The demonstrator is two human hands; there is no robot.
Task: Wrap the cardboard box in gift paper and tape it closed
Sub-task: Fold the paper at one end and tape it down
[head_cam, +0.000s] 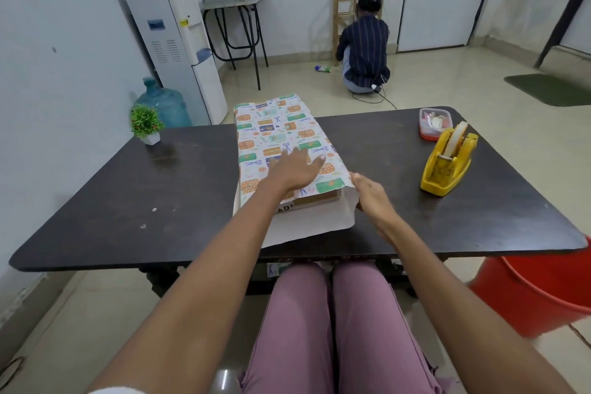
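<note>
The left hand [295, 169] lies flat, fingers spread wide, pressing the patterned gift paper [275, 134] onto the cardboard box [316, 200] beneath it. Just right of it, the right hand [372, 193] pinches the paper's edge beside the box. A yellow tape dispenser [447, 163] stands farther right.

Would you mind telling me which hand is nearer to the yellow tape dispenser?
Right. The right hand holds the gift paper's edge, left of the yellow tape dispenser; the left hand lies farther left, atop the paper.
</note>
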